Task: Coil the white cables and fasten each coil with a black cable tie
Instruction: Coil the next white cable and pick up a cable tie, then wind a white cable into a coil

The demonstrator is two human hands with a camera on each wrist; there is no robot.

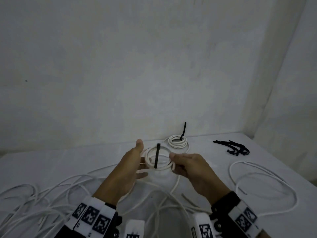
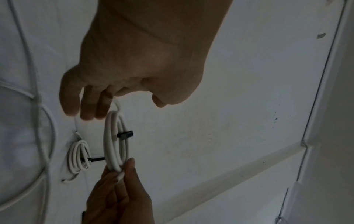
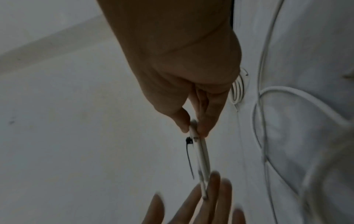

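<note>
A small coil of white cable (image 1: 167, 167) hangs in the air over the table, with a black cable tie (image 1: 157, 156) lying straight across it. My right hand (image 1: 172, 158) pinches the coil's right side between thumb and fingers (image 3: 207, 121). My left hand (image 1: 143, 158) is at the coil's left side with its thumb up and its fingers (image 2: 86, 109) held straight; it grips nothing. In the left wrist view the coil (image 2: 114, 142) shows edge-on with the tie's head (image 2: 125, 134) sticking out. A tail of the cable (image 1: 175, 183) hangs down to the table.
A coil with a black tie standing up from it (image 1: 177, 142) lies by the back wall. A heap of spare black ties (image 1: 235, 147) sits at the back right. Loose white cables (image 1: 30, 201) sprawl over the near left, and another cable (image 1: 267, 176) loops on the right.
</note>
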